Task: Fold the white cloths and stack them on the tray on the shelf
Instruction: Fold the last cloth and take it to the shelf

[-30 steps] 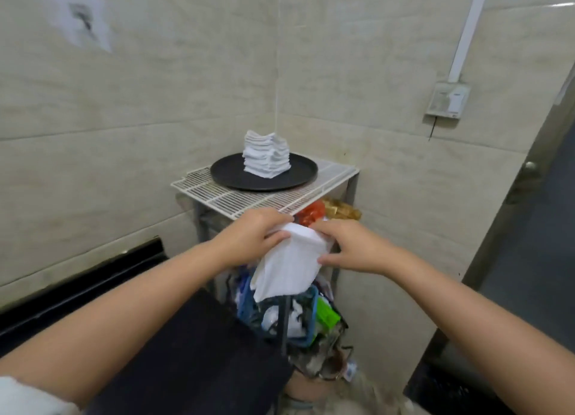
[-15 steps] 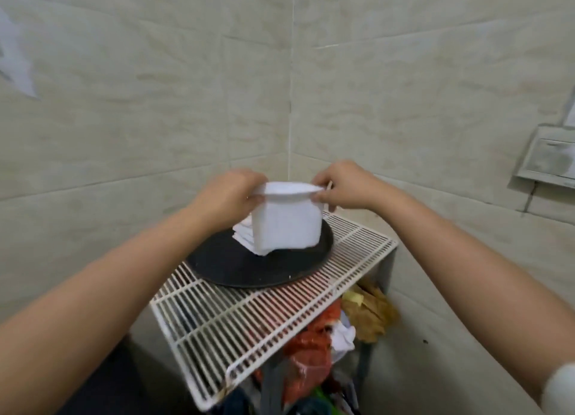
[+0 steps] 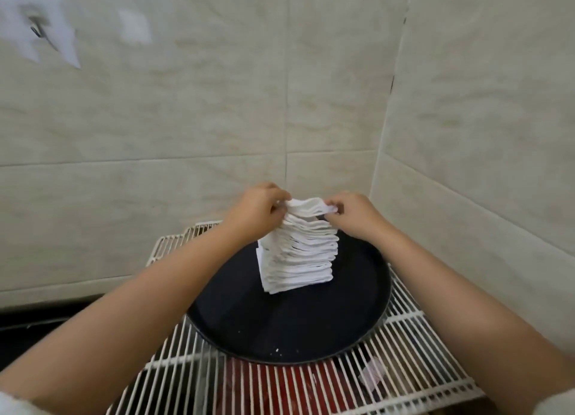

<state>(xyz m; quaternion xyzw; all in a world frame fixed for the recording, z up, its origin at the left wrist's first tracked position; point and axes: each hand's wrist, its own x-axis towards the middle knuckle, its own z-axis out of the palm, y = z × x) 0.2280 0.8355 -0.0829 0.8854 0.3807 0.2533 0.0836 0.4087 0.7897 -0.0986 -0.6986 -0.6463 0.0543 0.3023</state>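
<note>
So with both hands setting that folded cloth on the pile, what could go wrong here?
The tall stack of folded white cloths looks tilted on the round black tray; pressing down could topple it. The left hand and right hand pinch the top white cloth at its ends, so an uneven release may leave it crooked.

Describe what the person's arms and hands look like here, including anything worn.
Both forearms are bare, and neither the left hand nor the right hand shows gloves, rings or a watch. A white sleeve edge shows at the left arm's bottom corner, another at the right's.
</note>
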